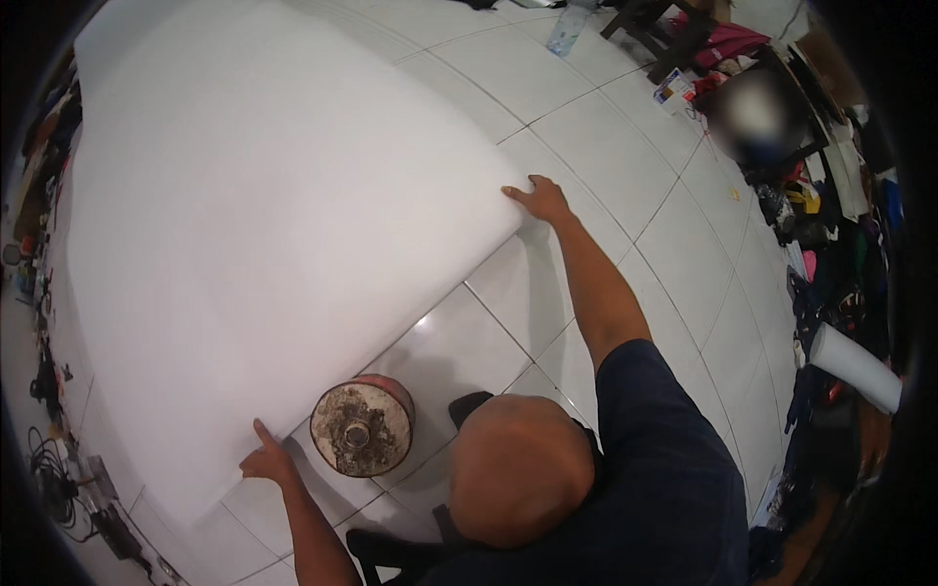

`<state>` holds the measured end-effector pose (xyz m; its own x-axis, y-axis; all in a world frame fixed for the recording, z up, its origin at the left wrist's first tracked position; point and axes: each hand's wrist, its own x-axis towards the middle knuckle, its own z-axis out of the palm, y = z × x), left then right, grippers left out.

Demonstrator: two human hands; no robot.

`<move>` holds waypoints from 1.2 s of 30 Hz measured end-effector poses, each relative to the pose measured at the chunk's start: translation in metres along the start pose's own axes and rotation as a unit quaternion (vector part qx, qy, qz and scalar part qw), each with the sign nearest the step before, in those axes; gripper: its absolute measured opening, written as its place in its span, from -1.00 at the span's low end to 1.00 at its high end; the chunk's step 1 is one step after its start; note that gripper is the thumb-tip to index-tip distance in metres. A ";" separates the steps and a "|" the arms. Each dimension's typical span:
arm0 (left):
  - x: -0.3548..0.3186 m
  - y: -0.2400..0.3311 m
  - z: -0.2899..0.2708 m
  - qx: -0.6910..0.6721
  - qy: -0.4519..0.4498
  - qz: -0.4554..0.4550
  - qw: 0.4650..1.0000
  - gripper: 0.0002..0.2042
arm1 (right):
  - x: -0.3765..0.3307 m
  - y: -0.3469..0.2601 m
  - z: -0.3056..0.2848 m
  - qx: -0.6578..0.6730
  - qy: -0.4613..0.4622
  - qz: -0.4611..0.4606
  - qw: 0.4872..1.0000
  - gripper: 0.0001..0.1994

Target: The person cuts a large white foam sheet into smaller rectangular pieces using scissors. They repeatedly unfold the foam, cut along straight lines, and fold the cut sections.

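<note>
Item: white sheet (264, 215), spread over the floor (674, 244). Held by us at its near edge, left hand (268, 461) and right hand (543, 201) gripping well apart, seemingly to keep it flat. Item: round drum (362, 430), just beside that edge.

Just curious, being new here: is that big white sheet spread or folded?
Spread: the white sheet stretches in one wide expanse, left hand and right hand at its near edge.

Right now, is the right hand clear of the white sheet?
No, the right hand has its thumb over a corner of the white sheet.
</note>
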<state>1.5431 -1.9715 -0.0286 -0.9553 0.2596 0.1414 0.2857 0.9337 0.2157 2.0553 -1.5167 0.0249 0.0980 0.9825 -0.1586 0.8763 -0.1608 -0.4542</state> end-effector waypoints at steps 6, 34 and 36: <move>-0.010 0.008 -0.009 -0.110 0.073 -0.214 0.968 -0.06 | 0.018 0.013 -0.009 0.011 -0.093 0.031 0.995 0.03; 0.037 0.051 -0.077 -0.019 -0.162 0.423 0.891 -0.06 | 0.040 0.011 -0.017 -0.035 -0.234 0.088 0.968 0.10; 0.032 0.056 -0.079 0.033 -0.246 0.547 0.800 -0.03 | 0.037 0.005 -0.010 -0.024 -0.225 0.083 0.971 0.10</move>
<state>1.5344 -1.9304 0.0645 -0.0557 0.9801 -0.1905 0.9817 0.0886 0.1687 2.0677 -1.4799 0.0252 0.0327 0.8009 -0.5979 0.8877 -0.2981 -0.3508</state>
